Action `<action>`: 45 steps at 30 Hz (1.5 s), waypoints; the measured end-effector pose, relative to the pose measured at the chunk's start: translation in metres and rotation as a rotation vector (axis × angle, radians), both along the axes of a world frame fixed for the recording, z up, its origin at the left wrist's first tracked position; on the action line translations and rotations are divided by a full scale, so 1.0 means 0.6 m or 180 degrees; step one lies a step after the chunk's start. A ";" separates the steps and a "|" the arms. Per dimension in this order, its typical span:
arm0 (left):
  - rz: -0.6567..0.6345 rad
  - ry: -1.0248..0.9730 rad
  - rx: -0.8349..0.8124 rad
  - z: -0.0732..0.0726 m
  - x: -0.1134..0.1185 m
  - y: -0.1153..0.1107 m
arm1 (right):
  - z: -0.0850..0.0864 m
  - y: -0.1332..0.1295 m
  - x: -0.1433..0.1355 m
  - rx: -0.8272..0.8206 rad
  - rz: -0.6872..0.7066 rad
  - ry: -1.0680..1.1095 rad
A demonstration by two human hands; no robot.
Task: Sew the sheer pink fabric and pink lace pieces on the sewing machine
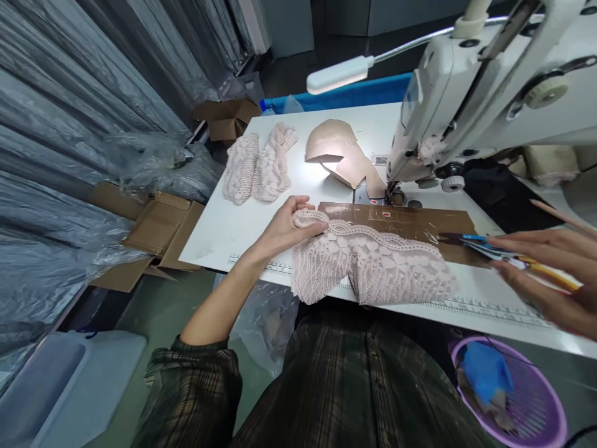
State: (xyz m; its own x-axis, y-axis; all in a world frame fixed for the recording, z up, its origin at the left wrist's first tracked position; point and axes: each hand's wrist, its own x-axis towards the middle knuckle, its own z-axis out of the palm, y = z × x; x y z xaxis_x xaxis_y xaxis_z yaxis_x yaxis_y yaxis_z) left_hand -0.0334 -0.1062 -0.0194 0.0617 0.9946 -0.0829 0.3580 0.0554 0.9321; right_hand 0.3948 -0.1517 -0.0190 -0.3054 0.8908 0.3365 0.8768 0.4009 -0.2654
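Note:
My left hand (291, 225) pinches the upper left end of a pale pink lace piece (396, 267), thumb on top. The lace is spread along the table's front edge and partly hangs over it. My right hand (555, 267), at the right, holds thread snips (485, 246) with blue and orange-yellow handles, blades pointing left over a brown board (420, 224). The blade tips are just beyond the lace's right part, apart from my left hand. Behind the board stands a white sewing machine (429, 93), its needle area next to a beige curved fabric piece (338, 149).
Two folded lace bundles (259, 165) lie at the table's (209, 236) back left. A lamp (338, 74) hangs over the table. Black cloth (506, 196) lies beneath the machine arm. On the floor are cardboard boxes (161, 227), a purple basket (555, 398) and a translucent bin (88, 379).

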 end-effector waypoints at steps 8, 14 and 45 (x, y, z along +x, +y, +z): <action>0.0028 -0.0054 -0.0022 -0.005 -0.031 -0.014 | 0.033 0.007 -0.132 -0.0096 0.1332 0.0207; 0.0128 -0.0911 -0.0016 0.011 -0.008 -0.026 | 0.051 0.017 -0.228 -0.0211 0.1738 0.1076; 0.0427 -0.0510 0.1187 0.006 0.106 -0.080 | 0.051 0.039 -0.335 -0.1425 0.0309 0.2710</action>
State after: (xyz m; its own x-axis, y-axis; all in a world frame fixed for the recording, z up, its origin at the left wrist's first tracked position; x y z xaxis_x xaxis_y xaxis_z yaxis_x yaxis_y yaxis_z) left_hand 0.0304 -0.1543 -0.0157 -0.0875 0.9548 0.2842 0.2195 -0.2598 0.9404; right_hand 0.1940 -0.1282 0.0114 -0.1952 0.9740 0.1148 0.2883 0.1688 -0.9425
